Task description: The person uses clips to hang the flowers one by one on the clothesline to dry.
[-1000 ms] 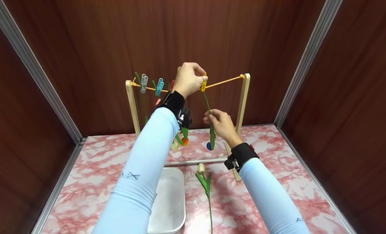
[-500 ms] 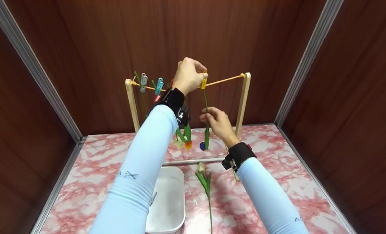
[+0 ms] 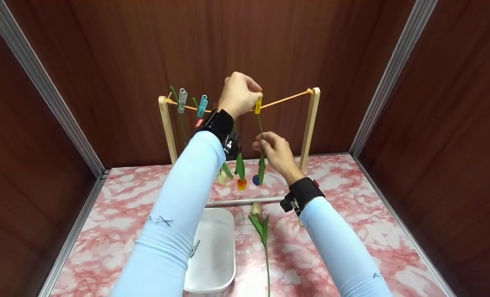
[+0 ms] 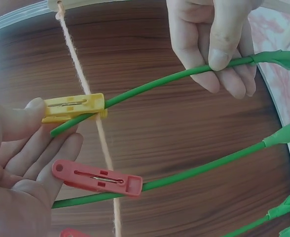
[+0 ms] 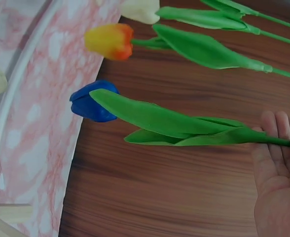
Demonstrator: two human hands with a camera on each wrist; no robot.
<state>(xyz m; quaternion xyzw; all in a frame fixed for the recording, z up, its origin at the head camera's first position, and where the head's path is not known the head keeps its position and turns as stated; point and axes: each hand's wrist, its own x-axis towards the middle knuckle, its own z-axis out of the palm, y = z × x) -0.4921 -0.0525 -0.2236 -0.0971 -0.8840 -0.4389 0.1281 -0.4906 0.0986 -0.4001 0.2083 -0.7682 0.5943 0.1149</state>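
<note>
My left hand pinches the handle end of a yellow clothespin on the orange string. That clothespin sits across the string and over the stem of a blue tulip, which hangs head down. Lower on the same stem, thumb and fingers of my right hand pinch it just above the leaves. Beside the left fingers, a red clothespin clips another green stem to the string. In the right wrist view an orange-yellow tulip hangs alongside the blue one.
Wooden posts hold the string's ends. Grey and light blue clothespins grip more stems at the left. On the marbled table lie a white tulip and a white tray with a clothespin, partly behind my left sleeve.
My right hand has shifted slightly up and left along with the stem, and the blue tulip head has swung left. The left hand has risen a little, still on the yellow clothespin.
</note>
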